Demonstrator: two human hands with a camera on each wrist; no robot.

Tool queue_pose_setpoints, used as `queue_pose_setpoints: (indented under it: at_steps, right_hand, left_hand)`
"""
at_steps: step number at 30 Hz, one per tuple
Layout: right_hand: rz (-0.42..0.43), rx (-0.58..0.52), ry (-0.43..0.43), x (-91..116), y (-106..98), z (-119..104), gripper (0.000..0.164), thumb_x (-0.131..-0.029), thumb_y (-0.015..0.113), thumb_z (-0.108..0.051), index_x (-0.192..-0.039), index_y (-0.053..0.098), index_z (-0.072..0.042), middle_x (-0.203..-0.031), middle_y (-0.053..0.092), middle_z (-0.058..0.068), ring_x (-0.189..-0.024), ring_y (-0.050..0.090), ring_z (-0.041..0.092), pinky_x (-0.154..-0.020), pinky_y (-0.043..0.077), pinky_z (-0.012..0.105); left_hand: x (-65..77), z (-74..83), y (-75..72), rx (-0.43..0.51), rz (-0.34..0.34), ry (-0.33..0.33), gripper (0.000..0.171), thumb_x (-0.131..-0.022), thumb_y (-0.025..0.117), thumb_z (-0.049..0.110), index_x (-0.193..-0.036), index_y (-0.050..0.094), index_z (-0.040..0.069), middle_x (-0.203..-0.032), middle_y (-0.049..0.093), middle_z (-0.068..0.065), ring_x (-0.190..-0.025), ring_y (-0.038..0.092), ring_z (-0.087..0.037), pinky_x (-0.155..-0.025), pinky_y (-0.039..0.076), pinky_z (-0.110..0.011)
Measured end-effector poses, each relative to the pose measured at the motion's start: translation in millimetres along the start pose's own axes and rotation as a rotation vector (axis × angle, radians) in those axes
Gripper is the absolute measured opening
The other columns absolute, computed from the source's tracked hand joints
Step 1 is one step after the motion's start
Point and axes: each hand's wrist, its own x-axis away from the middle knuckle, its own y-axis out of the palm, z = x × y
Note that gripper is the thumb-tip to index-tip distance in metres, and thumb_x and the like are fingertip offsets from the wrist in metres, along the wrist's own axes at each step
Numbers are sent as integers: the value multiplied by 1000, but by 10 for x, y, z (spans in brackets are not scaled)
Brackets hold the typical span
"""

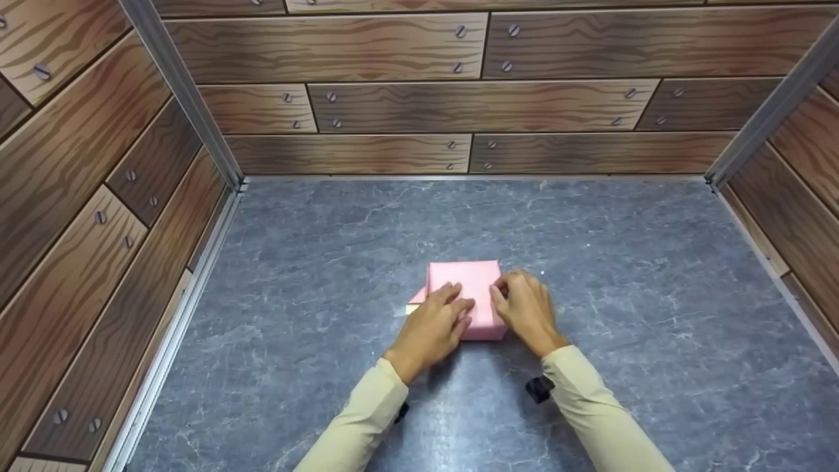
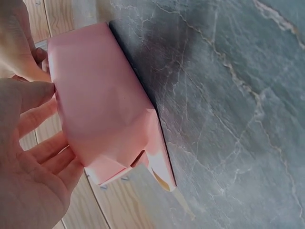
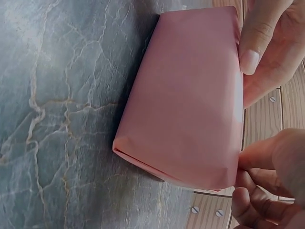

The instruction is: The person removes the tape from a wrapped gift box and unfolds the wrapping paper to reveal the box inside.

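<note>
Fingers apart, left hand (image 1: 432, 324) rests on pink box (image 1: 475, 278), frame centre; right hand (image 1: 526, 307) pinches its edge. I fear bumps could loosen the unheld flap (image 1: 420, 298).

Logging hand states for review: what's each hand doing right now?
Left hand: open, resting on the pink package.
Right hand: curled at its edge; whether it's pinching can't be told.

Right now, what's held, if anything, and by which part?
The left hand rests atop the pink package; whether the right hand pinches its right edge is unclear.
</note>
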Motion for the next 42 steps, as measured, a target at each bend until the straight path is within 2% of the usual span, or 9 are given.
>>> queue_pose_setpoints:
  at_steps: [5, 13, 26, 42]
  right_hand:
    - [2, -5, 16, 11, -36, 41, 8, -86, 74, -9, -81, 73, -4, -79, 68, 8, -74, 67, 30, -67, 53, 50]
    - [-2, -19, 66, -1, -97, 113, 7, -88, 74, -10, -86, 74, -3, -83, 69, 10, -77, 66, 31, -69, 52, 50]
    - [21, -16, 78, 20, -164, 215, 9, -86, 71, -8, -79, 71, -4, -79, 67, 9, -73, 65, 30, -65, 51, 51]
    - [52, -17, 81, 56, -185, 278, 9, -85, 74, -7, -80, 73, 0, -78, 68, 12, -72, 66, 32, -65, 52, 52]
  left_hand:
    - [-1, -5, 18, 6, 20, 20, 28, -100, 64, 23, -123, 72, 10, -138, 60, -17, -133, 54, -33, -107, 48, -41]
    - [4, -11, -1, 25, 4, 4, 29, -101, 62, 23, -126, 70, 10, -141, 59, -17, -136, 51, -32, -111, 44, -41]
    - [2, -5, 0, 36, -3, -7, 30, -101, 62, 24, -126, 70, 11, -141, 58, -17, -136, 50, -33, -112, 43, -41]
    - [1, 1, -7, 44, -29, -27, 31, -102, 61, 24, -128, 70, 11, -143, 57, -16, -138, 49, -31, -111, 44, -42]
